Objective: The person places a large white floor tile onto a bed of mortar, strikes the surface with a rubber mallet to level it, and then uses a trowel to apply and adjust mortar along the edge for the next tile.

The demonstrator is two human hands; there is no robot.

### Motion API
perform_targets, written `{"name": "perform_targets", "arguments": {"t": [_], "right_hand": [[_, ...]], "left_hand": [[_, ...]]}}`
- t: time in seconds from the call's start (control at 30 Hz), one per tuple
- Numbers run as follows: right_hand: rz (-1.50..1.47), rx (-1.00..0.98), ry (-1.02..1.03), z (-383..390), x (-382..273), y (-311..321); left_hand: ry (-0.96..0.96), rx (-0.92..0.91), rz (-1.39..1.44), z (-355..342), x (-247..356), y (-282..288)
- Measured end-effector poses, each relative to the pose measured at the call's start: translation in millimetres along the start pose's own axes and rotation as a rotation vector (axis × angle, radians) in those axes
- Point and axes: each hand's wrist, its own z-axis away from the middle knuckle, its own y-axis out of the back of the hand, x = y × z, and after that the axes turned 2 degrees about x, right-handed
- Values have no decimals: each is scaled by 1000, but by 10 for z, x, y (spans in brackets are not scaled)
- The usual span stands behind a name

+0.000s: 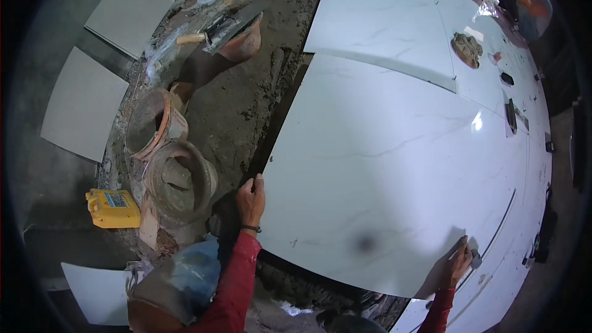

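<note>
While the white tile (382,154) lies between them, both hands (251,202) (457,264) curl at its edges, hold unclear.

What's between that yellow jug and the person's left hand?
The head view shows a wood strip and a grimy bucket between the yellow jug and the left hand, then a dark patch.

Red long sleeves cover both forearms: the left sleeve (237,287) is bright red and creased, reaching almost to the wrist, where a thin dark band (251,229) circles below the bare left hand (251,200). The right sleeve (440,309), a deeper red in shadow, ends near the bare right hand (457,265), its fingers slender.
</note>
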Motion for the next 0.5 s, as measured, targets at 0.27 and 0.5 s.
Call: {"name": "perform_targets", "arguments": {"t": [0.27,0.5], "right_hand": [[-178,-75,48,-205,138,-401],[-196,-82,44,-318,95,-482]], "left_hand": [[22,108,-32,-74,-127,-72],[14,100,-43,-157,-110,-169]]}}
